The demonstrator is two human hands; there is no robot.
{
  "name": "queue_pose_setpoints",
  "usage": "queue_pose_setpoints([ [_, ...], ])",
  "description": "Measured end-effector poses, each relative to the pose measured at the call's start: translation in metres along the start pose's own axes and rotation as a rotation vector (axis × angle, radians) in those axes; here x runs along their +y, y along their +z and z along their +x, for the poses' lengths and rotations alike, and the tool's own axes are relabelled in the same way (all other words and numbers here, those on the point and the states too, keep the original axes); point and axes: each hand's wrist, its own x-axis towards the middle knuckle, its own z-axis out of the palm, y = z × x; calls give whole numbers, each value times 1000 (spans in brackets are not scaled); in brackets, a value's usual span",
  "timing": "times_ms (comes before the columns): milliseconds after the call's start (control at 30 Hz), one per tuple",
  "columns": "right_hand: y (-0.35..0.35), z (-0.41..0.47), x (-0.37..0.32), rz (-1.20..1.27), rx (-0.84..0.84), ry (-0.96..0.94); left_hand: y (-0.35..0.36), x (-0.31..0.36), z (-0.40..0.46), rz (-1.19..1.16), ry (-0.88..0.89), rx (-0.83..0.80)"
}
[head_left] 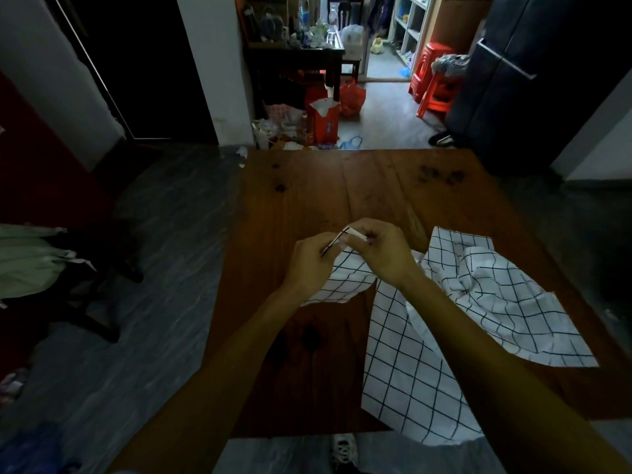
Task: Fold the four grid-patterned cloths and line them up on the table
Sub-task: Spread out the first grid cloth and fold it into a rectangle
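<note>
White cloths with a black grid lie in a loose pile on the right half of the brown wooden table (307, 200). My left hand (307, 265) and my right hand (383, 254) meet above the table's middle, both pinching the corner of one grid cloth (345, 278), which hangs below them. A crumpled grid cloth (496, 289) sits to the right. Another grid cloth (403, 371) lies flatter and hangs over the table's near edge. How many cloths the pile holds I cannot tell.
A dark chair with green fabric (30, 258) stands left of the table. Beyond the far edge are floor clutter, a red box (323, 121), red stools (434, 83) and a dark fridge (533, 73). My shoe (345, 449) shows below the near edge.
</note>
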Motion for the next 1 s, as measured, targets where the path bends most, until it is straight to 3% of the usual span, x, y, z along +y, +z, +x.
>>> queue_pose_setpoints([
  [167, -14, -1, 17, -91, 1, 137, -13, -7, -1, -62, -44, 42],
  [433, -11, 4, 12, -173, 18, 109, -14, 5, 12, -114, -109, 155],
  [567, -21, -2, 19, -74, 53, 172, -27, -7, 12, -179, -215, 218],
  [1000, -22, -2, 13, 66, 213, 248, -28, -16, 7, -163, -311, 226],
])
